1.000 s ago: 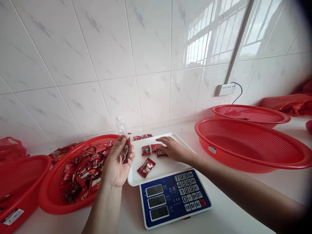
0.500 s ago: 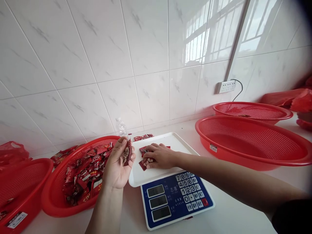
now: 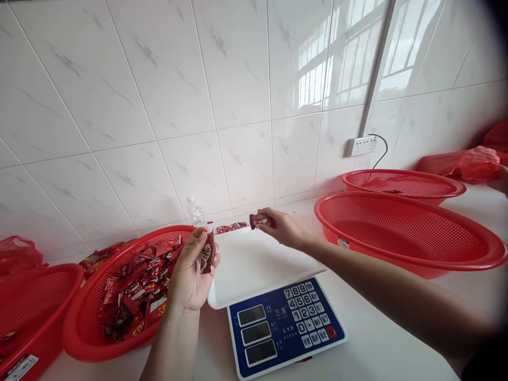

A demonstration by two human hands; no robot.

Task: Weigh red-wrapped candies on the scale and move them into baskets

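Observation:
My left hand (image 3: 195, 264) is closed on a dark red snack packet (image 3: 207, 253) with pale lettering, held upright by the left edge of the scale's white tray (image 3: 242, 270). Raised over the tray's far edge, my right hand (image 3: 286, 226) grips dark red snack packets (image 3: 262, 220); how many is hidden by the fingers. No packet lies on the visible part of the tray. In front of it is the blue panel of the digital scale (image 3: 283, 323), with keys and three displays. Left of my left hand, a red basket (image 3: 85, 346) holds many small red packets (image 3: 137, 293).
Two red baskets (image 3: 397, 267) stand at the right, one behind the other. Another red basket (image 3: 39, 323) is at the far left. A clear plastic bottle (image 3: 196, 211) and a strip of red packets (image 3: 231, 227) are by the wall. A power strip (image 3: 361, 146) hangs above.
My right hand has taken the packets off the tray and lifted them up toward its far edge. My left hand keeps its packet in nearly the same place.

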